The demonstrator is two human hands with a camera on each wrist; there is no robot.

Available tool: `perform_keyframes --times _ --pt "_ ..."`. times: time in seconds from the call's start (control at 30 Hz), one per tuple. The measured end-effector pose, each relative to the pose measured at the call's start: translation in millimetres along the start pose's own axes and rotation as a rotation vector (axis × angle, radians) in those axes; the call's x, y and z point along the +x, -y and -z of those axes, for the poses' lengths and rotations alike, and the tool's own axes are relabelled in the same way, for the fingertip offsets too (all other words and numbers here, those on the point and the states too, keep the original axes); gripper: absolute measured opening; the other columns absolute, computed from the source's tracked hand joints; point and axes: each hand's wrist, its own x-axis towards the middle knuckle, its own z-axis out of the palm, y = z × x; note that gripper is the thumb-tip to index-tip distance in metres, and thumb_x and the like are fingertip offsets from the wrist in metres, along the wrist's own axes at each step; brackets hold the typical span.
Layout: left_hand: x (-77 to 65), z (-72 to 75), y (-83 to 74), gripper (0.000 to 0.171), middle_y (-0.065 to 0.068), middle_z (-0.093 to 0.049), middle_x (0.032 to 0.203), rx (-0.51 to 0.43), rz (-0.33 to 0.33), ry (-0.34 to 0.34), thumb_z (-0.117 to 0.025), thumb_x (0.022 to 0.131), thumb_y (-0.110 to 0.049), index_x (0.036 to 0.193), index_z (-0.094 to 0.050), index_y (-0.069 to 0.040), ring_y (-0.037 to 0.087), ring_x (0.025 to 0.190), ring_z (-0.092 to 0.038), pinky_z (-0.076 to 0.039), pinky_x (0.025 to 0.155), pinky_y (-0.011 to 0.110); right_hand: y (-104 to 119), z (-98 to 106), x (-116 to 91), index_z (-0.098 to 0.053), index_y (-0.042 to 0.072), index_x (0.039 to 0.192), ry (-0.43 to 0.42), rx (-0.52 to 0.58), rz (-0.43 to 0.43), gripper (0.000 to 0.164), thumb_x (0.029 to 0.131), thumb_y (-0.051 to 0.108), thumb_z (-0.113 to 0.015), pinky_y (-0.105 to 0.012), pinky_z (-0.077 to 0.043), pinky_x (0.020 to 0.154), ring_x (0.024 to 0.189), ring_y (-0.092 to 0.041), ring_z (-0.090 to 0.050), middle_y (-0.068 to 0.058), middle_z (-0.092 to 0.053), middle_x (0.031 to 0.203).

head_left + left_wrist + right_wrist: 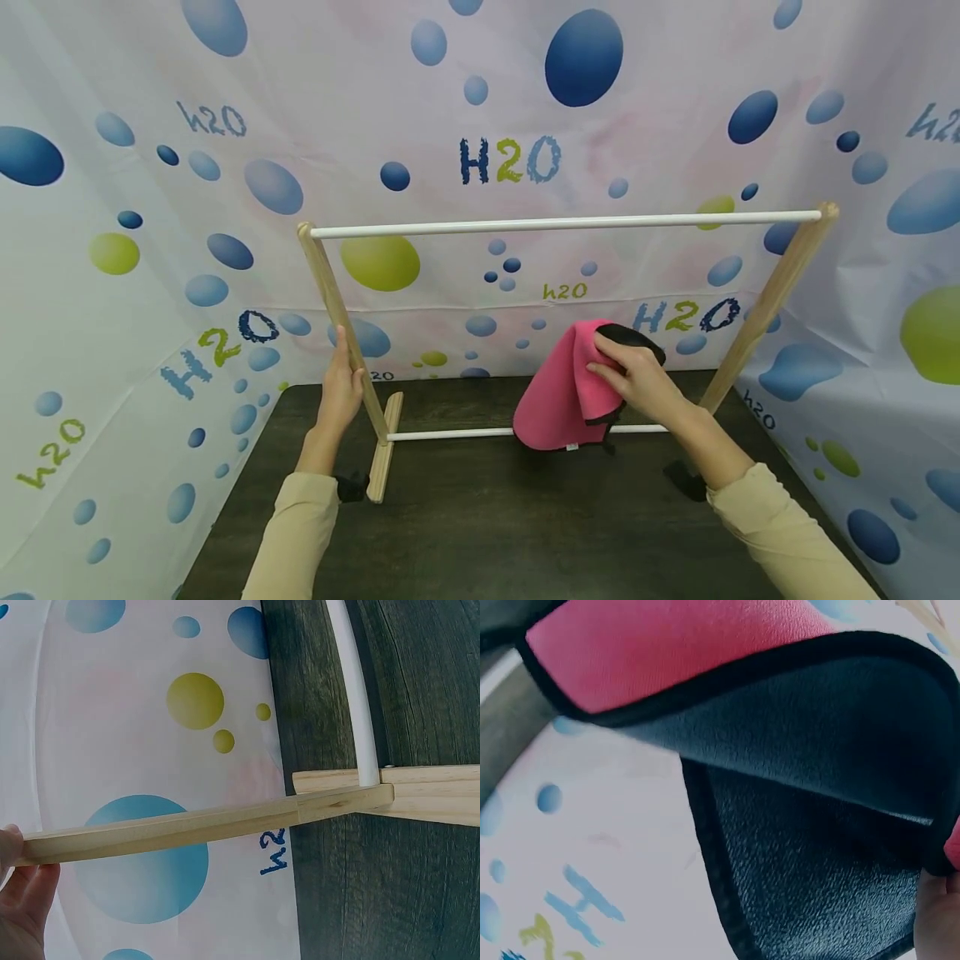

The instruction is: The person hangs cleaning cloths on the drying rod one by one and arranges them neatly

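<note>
A pink cloth (551, 400) with a black edge and a dark inner side (810, 735) hangs folded in my right hand (645, 379). That thumb and fingers pinch its upper part, in front of the rack's lower bar. My left hand (341, 387) is at the left wooden post (352, 358) of a rack. In the left wrist view, its thumb and fingers (34, 900) hold the post from both sides. White upper (562, 224) and lower (450, 434) bars join the rack's two posts. A small white tag (572, 447) shows at the cloth's bottom edge.
The rack stands on a dark wood-grain table (480, 525). Its left foot (385, 450) is a flat wooden piece, and the right post (772, 304) leans outward in view. A white sheet (637, 267) printed with blue and green dots and lettering surrounds the table's back and sides.
</note>
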Motion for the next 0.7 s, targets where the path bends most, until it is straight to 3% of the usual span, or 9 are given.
perform_keyframes --times 0.2,0.37,0.53,0.7 --pt "0.7 0.2 0.6 0.102 0.040 -0.042 0.116 0.009 -0.009 -0.011 -0.054 0.079 0.019 0.147 0.005 -0.027 0.053 0.104 -0.045 -0.040 0.082 0.060 5 23 26 -0.061 -0.010 0.107 -0.074 -0.075 0.055 0.047 0.062 -0.020 -0.070 -0.015 -0.037 0.052 0.060 -0.006 -0.046 -0.011 -0.061 0.074" --pt "-0.3 -0.4 0.3 0.103 0.039 -0.043 0.112 0.024 -0.018 -0.021 -0.055 0.079 0.018 0.147 0.006 -0.029 0.054 0.100 -0.046 -0.040 0.079 0.060 8 39 46 -0.060 -0.007 0.098 -0.085 -0.167 0.128 0.040 0.061 -0.019 -0.072 -0.014 -0.039 0.057 0.062 -0.012 -0.047 -0.012 -0.057 0.075" --pt "0.1 -0.9 -1.3 0.102 0.039 -0.043 0.110 0.012 -0.012 -0.002 -0.053 0.080 0.019 0.147 0.007 -0.027 0.053 0.098 -0.047 -0.042 0.077 0.059 8 52 65 -0.059 -0.005 0.094 -0.081 -0.257 0.135 0.034 0.064 -0.015 -0.073 -0.013 -0.040 0.060 0.062 -0.015 -0.049 -0.013 -0.057 0.073" --pt "0.0 0.9 -3.6 0.102 0.039 -0.043 0.113 0.016 0.017 0.011 -0.053 0.080 0.020 0.147 0.008 -0.027 0.053 0.098 -0.047 -0.042 0.077 0.059 13 59 87 -0.057 -0.004 0.093 -0.062 -0.291 0.102 0.027 0.071 -0.010 -0.071 -0.026 -0.046 0.057 0.062 -0.017 -0.051 -0.012 -0.057 0.073"
